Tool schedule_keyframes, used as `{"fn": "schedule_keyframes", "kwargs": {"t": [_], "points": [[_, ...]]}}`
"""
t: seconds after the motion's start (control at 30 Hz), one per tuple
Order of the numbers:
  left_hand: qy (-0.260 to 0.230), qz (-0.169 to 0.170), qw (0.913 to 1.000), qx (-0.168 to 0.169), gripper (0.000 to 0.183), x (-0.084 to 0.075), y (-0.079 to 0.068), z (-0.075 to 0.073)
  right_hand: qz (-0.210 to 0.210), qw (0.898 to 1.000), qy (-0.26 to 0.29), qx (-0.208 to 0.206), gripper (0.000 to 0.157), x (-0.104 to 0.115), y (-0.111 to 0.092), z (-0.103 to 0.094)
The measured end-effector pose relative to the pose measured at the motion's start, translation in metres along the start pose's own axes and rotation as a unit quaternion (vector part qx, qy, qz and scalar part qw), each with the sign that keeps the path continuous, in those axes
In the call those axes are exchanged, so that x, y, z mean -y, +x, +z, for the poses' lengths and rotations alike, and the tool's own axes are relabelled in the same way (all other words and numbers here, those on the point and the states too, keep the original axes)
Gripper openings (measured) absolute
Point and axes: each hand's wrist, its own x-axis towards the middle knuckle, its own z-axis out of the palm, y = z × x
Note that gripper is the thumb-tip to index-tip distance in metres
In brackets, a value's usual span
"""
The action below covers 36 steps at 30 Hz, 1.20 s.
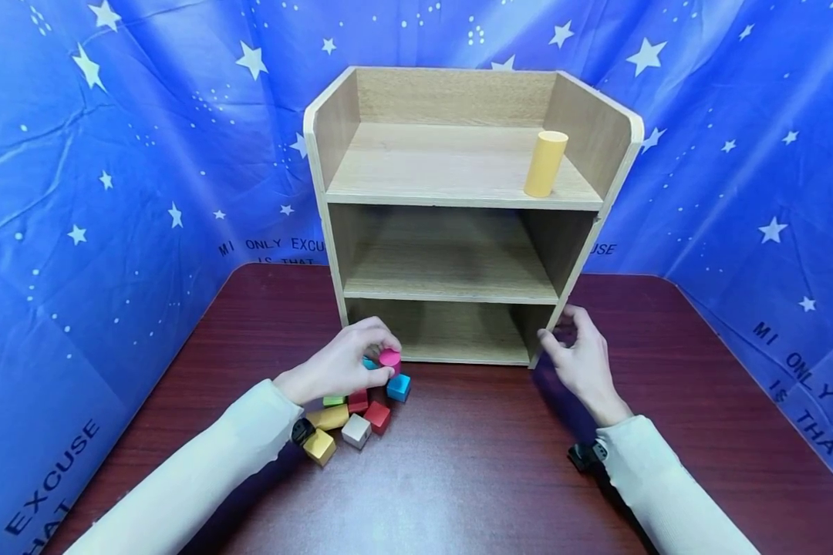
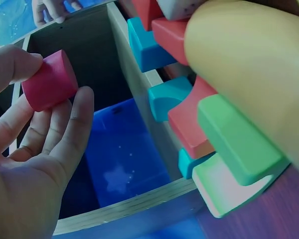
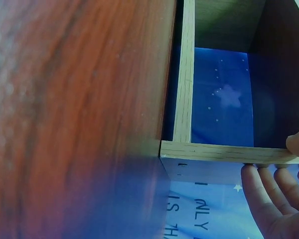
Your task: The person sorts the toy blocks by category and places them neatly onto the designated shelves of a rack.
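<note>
The grip of the left hand (image 1: 343, 358) pinches a pink cylinder (image 2: 49, 82) by its curved side, thumb against fingers, probably because that gives a sure hold and leaves the flat end free. The cylinder is short, smooth and evenly coloured, and sits in the fingers in front of the bottom tier of the shelf (image 1: 451, 294), near a blue block (image 1: 399, 388). The right hand (image 1: 586, 362) grasps the shelf's side board, thumb at its front edge and fingers outside, perhaps to steady it. Beside and below the left forearm, red (image 1: 378, 417), grey (image 1: 356, 432) and yellow (image 1: 319, 447) blocks lie close together on the table (image 1: 458, 486), seemingly within easy reach. A tall yellow cylinder (image 1: 546, 163) stands upright on the top tier, near its right wall
</note>
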Motion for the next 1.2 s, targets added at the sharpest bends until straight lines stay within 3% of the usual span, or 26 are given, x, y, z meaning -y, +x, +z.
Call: {"fn": "schedule_keyframes", "kwargs": {"t": [0.83, 1.2], "points": [[0.017, -0.005, 0.9998, -0.004, 0.026, -0.0062, 0.0043, -0.0034, -0.003, 1.000, 0.004, -0.002, 0.034, -0.0016, 0.0005, 0.0016], [0.000, -0.003, 1.0000, 0.007, 0.027, -0.0077, 0.0060, -0.0047, -0.004, 1.000, 0.004, -0.004, 0.033, -0.0024, 0.0004, 0.0018]]}}
